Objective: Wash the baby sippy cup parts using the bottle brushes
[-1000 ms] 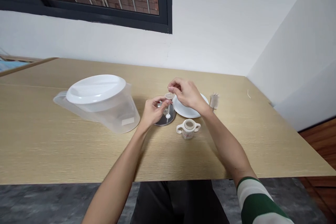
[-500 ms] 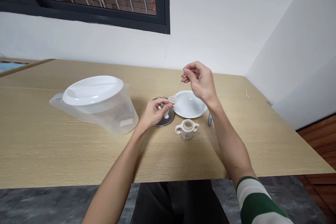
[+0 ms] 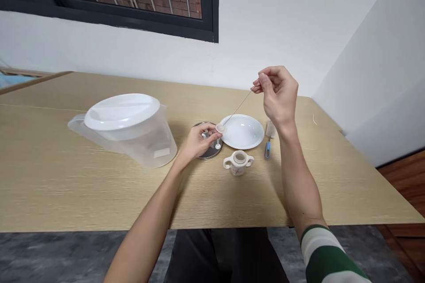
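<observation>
My left hand (image 3: 202, 139) pinches a small translucent round lid (image 3: 221, 128) above the near-left rim of a white bowl (image 3: 245, 135). Higher and to the right, my right hand (image 3: 277, 90) grips the upper end of a thin wire-like stick (image 3: 241, 103) between thumb and fingers. The stick slants down to the lid, its lower tip at or inside it; which one I cannot tell. Under my left hand lies a round metal plate (image 3: 210, 155), partly hidden, with small white parts on it. An uncovered two-handled cup (image 3: 238, 166) stands just nearer to me.
A large translucent pitcher (image 3: 142, 141) with a white lid stands at left. Right of the bowl lies a small bottle brush (image 3: 268, 148) with a blue handle. A thin white bent piece (image 3: 314, 119) lies far right on the wooden table (image 3: 116, 194), against the wall.
My right hand has moved right and slightly up, pulling more of the stick out above the lid at a flatter slant. The lid has tilted in my left hand. The bottle brush has come into fuller view.
</observation>
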### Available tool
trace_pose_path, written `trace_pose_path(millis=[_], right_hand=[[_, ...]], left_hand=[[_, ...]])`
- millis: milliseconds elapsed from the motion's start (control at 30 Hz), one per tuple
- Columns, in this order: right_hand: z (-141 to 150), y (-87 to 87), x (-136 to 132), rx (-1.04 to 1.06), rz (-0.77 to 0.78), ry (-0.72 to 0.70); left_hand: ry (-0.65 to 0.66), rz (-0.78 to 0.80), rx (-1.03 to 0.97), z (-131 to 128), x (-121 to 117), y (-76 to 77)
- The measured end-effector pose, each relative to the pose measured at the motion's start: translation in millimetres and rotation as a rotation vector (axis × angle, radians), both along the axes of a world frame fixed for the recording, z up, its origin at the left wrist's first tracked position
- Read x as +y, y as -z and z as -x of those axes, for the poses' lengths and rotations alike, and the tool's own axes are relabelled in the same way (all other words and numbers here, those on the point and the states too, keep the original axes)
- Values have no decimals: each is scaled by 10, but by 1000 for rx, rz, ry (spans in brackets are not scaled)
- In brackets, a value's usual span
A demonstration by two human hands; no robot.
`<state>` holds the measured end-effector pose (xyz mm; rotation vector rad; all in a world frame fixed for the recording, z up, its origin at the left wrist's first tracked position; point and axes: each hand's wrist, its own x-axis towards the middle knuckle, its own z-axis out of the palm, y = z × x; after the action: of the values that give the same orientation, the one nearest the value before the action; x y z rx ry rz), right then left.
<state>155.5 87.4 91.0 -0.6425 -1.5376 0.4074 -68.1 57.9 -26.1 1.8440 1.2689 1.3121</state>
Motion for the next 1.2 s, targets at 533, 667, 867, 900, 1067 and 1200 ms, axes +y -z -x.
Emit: trace_pose_path(millis=[533, 667, 867, 900, 1067, 1200], right_hand=[[541, 297, -17, -244, 208, -170], [627, 377, -27, -421, 232, -134], [655, 391, -41, -477, 193, -103], [633, 379, -29, -441, 197, -104], [428, 283, 78, -178, 193, -117], [239, 173, 111, -58, 100, -83]], left_hand=[[-68, -21, -146, -16, 16, 40], [-79, -50, -181, 24, 56, 51], [-68, -60, -136, 47, 55, 35], [-54, -47, -107, 41, 45, 27], [-19, -9, -3, 9, 5, -12], [-26, -24, -12, 6, -4, -22]])
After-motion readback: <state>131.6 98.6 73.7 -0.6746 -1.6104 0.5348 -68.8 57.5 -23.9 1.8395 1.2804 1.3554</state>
